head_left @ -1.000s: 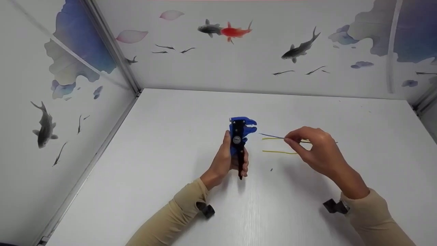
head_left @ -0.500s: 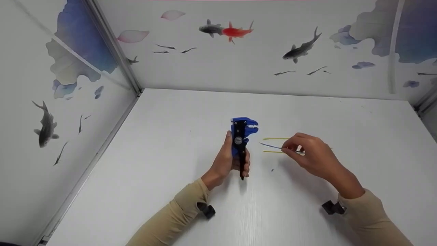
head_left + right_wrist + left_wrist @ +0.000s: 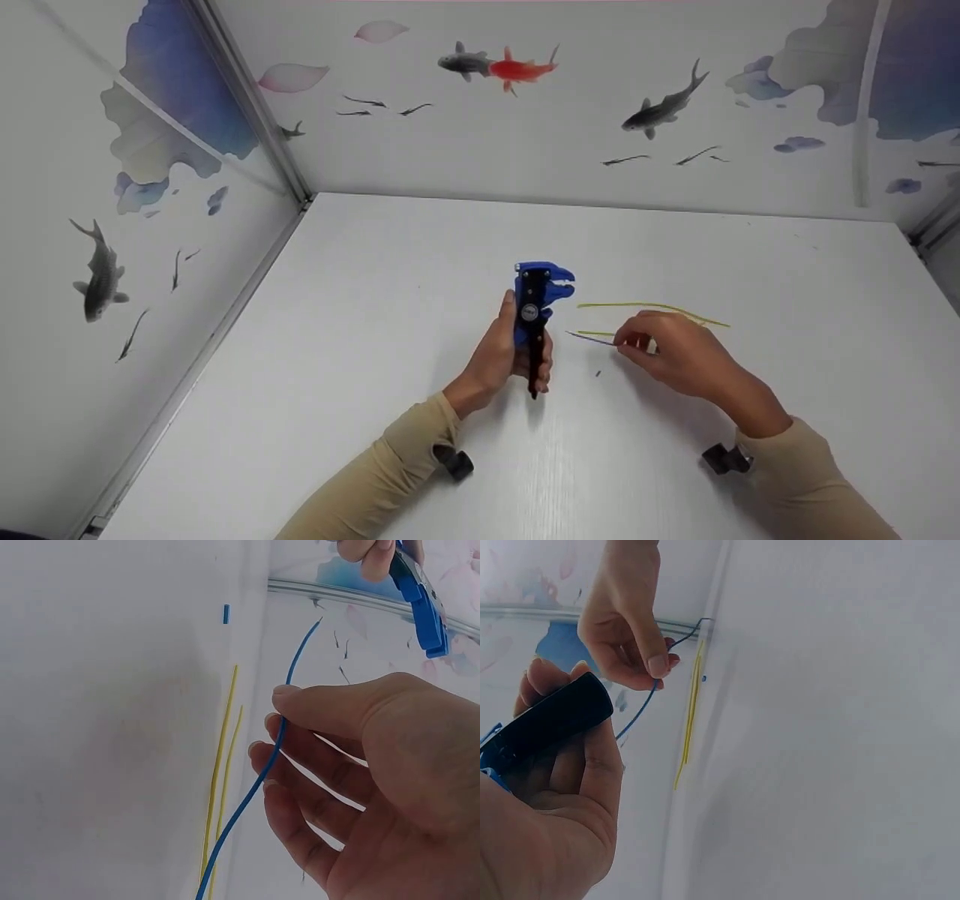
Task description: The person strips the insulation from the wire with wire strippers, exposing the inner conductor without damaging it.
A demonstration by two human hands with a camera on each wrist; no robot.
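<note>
My left hand [image 3: 493,352] grips a blue and black wire stripper [image 3: 534,300] upright, its blue nose pointing right. In the left wrist view the fingers wrap round its black handle [image 3: 562,716]. My right hand [image 3: 679,352] pinches a blue wire [image 3: 255,787] between thumb and fingertips, as the right wrist view shows. The wire's end with a bare tip [image 3: 319,620] sticks out leftward past the fingers, to the right of the stripper and below its nose. Two yellow wires [image 3: 622,304] lie on the table beside the right hand, which partly hides the nearer one.
A short blue piece [image 3: 598,373] lies on the white table [image 3: 360,315], just left of the right hand. Tiny specks [image 3: 806,244] show near the back right. Walls printed with fish [image 3: 660,112] stand behind the table and on its left.
My right hand has come down toward me with the blue wire, uncovering the farther yellow wire. The left hand and wire stripper have shifted slightly right.
</note>
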